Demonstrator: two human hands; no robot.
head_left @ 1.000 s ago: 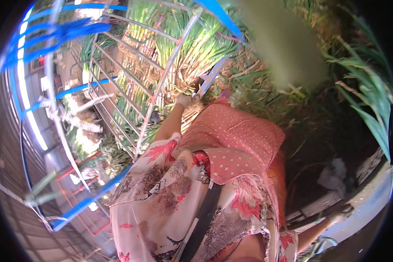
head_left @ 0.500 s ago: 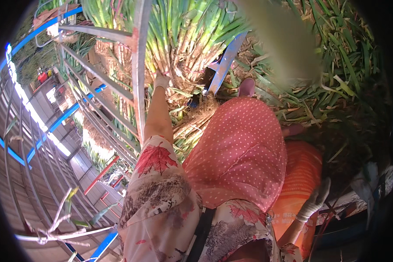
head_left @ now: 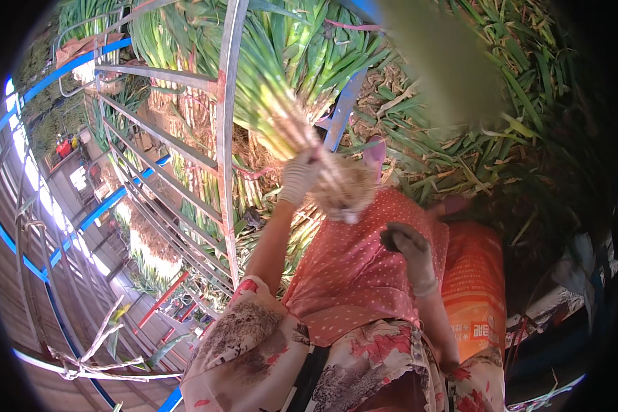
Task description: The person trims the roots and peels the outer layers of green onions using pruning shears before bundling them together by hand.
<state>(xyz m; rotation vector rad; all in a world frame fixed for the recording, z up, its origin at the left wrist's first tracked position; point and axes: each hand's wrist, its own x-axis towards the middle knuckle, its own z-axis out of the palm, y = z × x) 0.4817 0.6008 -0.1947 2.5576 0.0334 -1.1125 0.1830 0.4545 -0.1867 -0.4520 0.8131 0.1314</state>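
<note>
Now the left hand [head_left: 299, 177], in a pale glove, is closed tight around a bunch of green onions [head_left: 281, 103] near the middle of the frame, with the roots hanging just below the glove. Lower right of it, the right hand [head_left: 408, 250], in a dark glove, is loosely curled and holds nothing, over a pink dotted apron [head_left: 343, 275]. A metal rack [head_left: 223, 137] stands at the left.
</note>
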